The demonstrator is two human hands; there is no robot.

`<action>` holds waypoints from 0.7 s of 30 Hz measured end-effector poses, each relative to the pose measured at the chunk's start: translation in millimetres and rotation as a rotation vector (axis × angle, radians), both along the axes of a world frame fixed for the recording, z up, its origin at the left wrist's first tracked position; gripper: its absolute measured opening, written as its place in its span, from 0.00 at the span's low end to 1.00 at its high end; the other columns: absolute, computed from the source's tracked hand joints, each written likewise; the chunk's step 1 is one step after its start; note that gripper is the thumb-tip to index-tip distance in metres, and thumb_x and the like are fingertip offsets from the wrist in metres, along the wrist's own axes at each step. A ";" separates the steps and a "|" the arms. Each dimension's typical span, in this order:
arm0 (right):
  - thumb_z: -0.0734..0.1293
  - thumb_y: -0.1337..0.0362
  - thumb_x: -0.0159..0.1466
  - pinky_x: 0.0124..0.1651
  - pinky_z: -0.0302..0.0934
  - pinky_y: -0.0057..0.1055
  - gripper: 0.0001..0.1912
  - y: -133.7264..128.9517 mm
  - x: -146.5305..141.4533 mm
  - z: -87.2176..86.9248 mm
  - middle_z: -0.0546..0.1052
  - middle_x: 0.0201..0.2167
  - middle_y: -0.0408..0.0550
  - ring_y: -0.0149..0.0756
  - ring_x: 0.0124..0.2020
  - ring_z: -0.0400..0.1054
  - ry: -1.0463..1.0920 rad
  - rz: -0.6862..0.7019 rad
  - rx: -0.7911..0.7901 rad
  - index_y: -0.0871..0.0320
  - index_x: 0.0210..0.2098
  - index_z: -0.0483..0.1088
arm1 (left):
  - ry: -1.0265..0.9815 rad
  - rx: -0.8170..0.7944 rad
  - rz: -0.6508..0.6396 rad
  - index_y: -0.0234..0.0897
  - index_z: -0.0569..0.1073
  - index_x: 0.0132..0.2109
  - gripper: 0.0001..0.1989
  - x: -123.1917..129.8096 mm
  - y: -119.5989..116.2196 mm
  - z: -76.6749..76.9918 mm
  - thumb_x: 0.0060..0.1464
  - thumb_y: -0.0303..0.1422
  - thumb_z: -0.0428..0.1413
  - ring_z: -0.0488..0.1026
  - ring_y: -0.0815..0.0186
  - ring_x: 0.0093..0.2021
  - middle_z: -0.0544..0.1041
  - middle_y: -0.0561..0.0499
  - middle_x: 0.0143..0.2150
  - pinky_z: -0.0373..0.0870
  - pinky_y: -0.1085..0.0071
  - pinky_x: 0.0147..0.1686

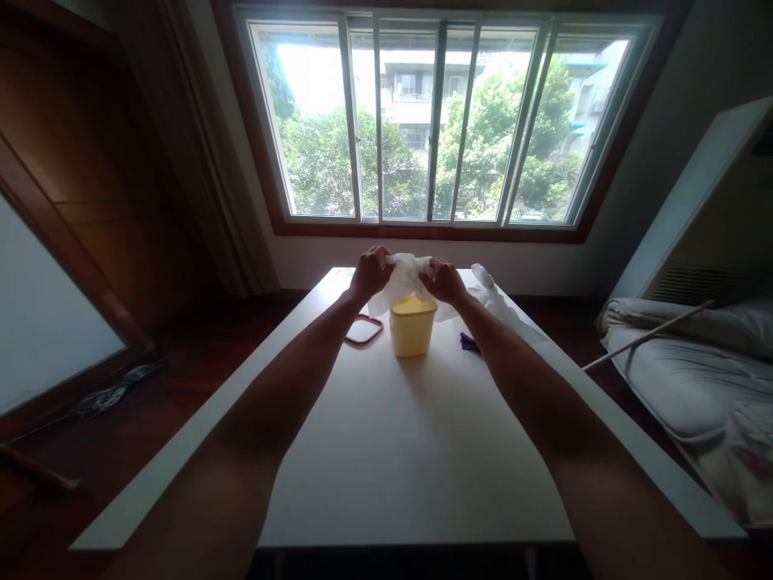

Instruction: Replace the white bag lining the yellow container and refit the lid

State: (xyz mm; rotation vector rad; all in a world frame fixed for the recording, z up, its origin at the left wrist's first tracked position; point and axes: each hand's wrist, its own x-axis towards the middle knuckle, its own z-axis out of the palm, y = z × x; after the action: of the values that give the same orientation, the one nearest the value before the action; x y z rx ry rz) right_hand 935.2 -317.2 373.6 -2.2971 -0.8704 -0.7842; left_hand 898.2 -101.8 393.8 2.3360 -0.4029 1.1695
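Both arms reach out over a white table. My left hand (pixel 372 272) is closed on the left side of a thin white plastic bag (pixel 406 276). Its other side is gripped in my right hand (pixel 444 279). The bag is held stretched above and behind a yellow bin (pixel 411 330), which stands upright on the table. A reddish-brown frame-like rim (pixel 364 329) lies left of the bin, partly behind my left forearm. More white plastic (pixel 492 298) lies beyond my right forearm, and a small purple bundle (pixel 468 342) shows beside that arm.
The white table (pixel 416 475) stretches from near me toward a wide window (pixel 416 121). At right are a padded seat (pixel 694 370) with a thin stick (pixel 649 336) across it and a tall white cabinet-like unit (pixel 700 201). Cables (pixel 109 396) lie on the floor at left.
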 end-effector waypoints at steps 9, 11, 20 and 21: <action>0.71 0.56 0.59 0.66 0.54 0.56 0.31 -3.2 13.3 3.0 0.64 0.64 0.61 0.58 0.66 0.56 -0.137 -0.105 0.051 0.58 0.59 0.64 | -0.205 -0.097 0.112 0.40 0.66 0.34 0.05 10.0 9.4 4.9 0.54 0.28 0.57 0.71 0.54 0.49 0.74 0.45 0.43 0.70 0.56 0.49; 0.70 0.53 0.60 0.67 0.50 0.59 0.33 -2.4 12.4 1.8 0.62 0.65 0.61 0.60 0.68 0.52 -0.153 -0.130 0.074 0.56 0.61 0.61 | -0.250 -0.147 0.096 0.40 0.64 0.33 0.07 13.5 3.6 4.1 0.56 0.29 0.57 0.72 0.57 0.45 0.73 0.47 0.41 0.71 0.58 0.46; 0.73 0.57 0.54 0.66 0.56 0.57 0.43 -3.5 -20.0 -9.5 0.64 0.63 0.64 0.60 0.65 0.57 -0.029 0.036 0.149 0.58 0.65 0.57 | -0.033 -0.072 -0.130 0.40 0.65 0.36 0.12 -24.3 -10.3 -50.5 0.50 0.27 0.62 0.73 0.56 0.52 0.71 0.42 0.54 0.78 0.58 0.43; 0.74 0.58 0.53 0.65 0.57 0.56 0.43 -7.0 -23.5 -10.8 0.64 0.63 0.63 0.60 0.65 0.58 -0.002 0.074 0.133 0.57 0.65 0.57 | -0.017 -0.048 -0.133 0.40 0.66 0.36 0.12 -31.2 -6.5 -58.1 0.50 0.27 0.62 0.73 0.55 0.53 0.71 0.41 0.55 0.78 0.57 0.46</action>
State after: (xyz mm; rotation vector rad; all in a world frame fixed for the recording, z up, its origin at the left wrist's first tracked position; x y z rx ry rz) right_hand 911.7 -324.2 362.7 -2.1364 -0.8718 -0.7882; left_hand 867.0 -108.3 335.7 2.2234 -0.5223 1.1246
